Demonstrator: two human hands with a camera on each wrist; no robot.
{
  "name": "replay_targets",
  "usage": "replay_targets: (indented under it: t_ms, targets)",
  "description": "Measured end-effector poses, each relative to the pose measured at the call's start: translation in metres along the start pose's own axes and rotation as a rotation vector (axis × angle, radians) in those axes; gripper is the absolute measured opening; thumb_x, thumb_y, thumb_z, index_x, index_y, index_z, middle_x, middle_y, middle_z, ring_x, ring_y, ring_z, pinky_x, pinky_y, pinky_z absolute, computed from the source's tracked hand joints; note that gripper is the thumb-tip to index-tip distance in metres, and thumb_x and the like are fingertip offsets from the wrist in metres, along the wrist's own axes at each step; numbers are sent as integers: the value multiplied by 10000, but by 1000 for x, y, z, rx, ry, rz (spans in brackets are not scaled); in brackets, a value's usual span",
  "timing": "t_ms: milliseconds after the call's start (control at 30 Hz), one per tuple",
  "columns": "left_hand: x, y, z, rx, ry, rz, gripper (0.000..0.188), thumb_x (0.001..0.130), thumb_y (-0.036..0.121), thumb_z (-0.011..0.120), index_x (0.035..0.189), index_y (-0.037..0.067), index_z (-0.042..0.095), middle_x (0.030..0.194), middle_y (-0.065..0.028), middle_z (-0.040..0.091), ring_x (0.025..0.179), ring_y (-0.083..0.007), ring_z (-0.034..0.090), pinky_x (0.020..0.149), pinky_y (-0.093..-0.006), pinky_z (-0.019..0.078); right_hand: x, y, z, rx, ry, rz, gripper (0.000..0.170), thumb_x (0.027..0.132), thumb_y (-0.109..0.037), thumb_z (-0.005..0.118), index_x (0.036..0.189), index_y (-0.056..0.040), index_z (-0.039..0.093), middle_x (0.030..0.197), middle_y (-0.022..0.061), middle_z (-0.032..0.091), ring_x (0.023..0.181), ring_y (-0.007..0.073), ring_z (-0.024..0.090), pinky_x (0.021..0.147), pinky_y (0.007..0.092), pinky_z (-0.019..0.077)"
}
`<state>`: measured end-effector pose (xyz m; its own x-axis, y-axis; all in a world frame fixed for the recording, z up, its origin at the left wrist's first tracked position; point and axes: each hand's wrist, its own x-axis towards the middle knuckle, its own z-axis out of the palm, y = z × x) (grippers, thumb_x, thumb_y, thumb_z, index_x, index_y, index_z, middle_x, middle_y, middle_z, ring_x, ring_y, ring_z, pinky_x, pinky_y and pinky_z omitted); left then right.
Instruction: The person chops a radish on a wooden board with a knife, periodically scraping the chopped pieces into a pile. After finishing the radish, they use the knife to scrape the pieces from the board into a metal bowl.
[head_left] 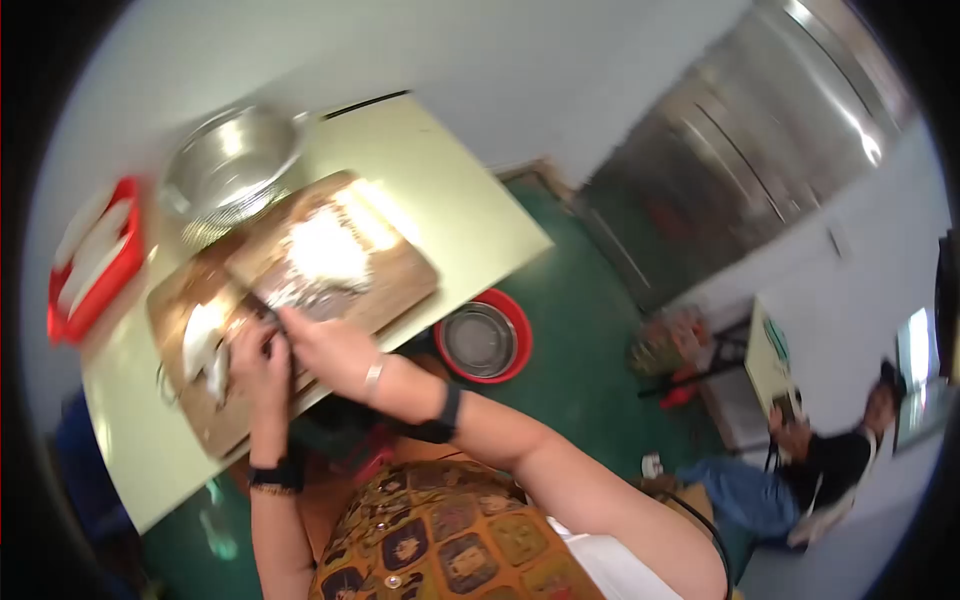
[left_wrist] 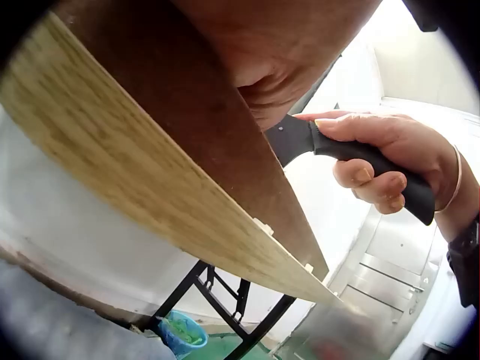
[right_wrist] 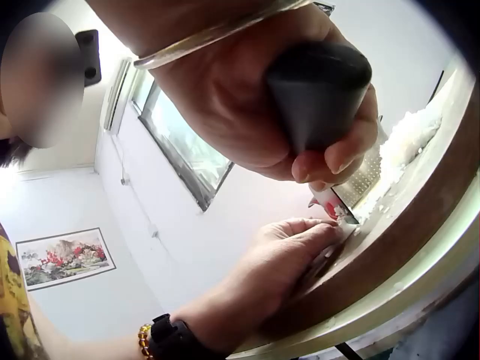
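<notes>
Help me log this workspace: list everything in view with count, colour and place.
table: 1, pale yellow, foreground
cutting board: 1, brown, on table
chopped heap: 1, white, on board
larger pieces: several, white, board's left
knife: 1, black-handled, at board
steel basin: 1, silver, table's back
colander: 1, silver, by basin
tray: 1, red, table's left edge
tub: 1, red, on green floor
metal bowl: 1, silver, inside tub
steel cabinet: 1, silver, against wall
second table: 1, pale, right
other person: 1, dark top, right
picture: 1, multicoloured, on wall
window: 1, pale, wall
container: 1, blue, floor
left grip: 1, bare, pinching white piece
right grip: 1, bare, holding knife
</notes>
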<state>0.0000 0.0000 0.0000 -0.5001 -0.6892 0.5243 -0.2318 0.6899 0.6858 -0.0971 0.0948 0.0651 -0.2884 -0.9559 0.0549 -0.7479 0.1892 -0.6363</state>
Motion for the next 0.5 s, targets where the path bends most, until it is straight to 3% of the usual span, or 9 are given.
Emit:
replay_targets:
  t_ms: [33,67,100,267,367,500]
  targets:
    - [0,-12,-8,12,-17,6,91,791,38,660,878,13,654,882,-150,646,829,-309,627,778,-376,504,2,4,-2,-2,44,51,462,924,-161,533,1354,-60,398,774,219,678,738,408,675,634,486,544]
    - [0,-25,-15,-11,-53,-42,82,800,38,659,876,9,651,882,-146,644,825,-305,624,765,-371,501,14,8,22,56,178,-29,469,907,-150,543,1341,-39,405,720,212,664,702,433,658,613,516,529]
    - [19,20,39,-124,33,-22,75,808,38,658,875,5,648,882,-142,642,821,-300,622,751,-367,498,6,40,-37,-110,230,-59,497,893,-142,558,1355,-42,404,741,226,668,717,421,666,622,516,528]
    - [3,10,13,-37,9,9,87,832,51,659,897,-5,641,905,-138,641,819,-287,618,735,-363,493,-1,36,-13,159,210,-31,459,930,-128,519,1372,-72,408,769,247,656,735,442,648,639,514,522]
    - [0,12,9,-36,-3,-7,89,831,42,661,900,-7,633,907,-137,638,817,-283,615,732,-364,492,-12,32,-24,206,266,-13,359,938,-140,500,1281,-49,446,797,267,656,772,464,641,678,545,513]
    - [2,12,14,-63,26,35,76,824,16,658,888,-8,623,897,-129,632,816,-276,612,734,-362,490,-22,29,-33,235,343,-36,408,933,-121,487,1335,-69,442,837,285,657,776,470,639,672,558,505]
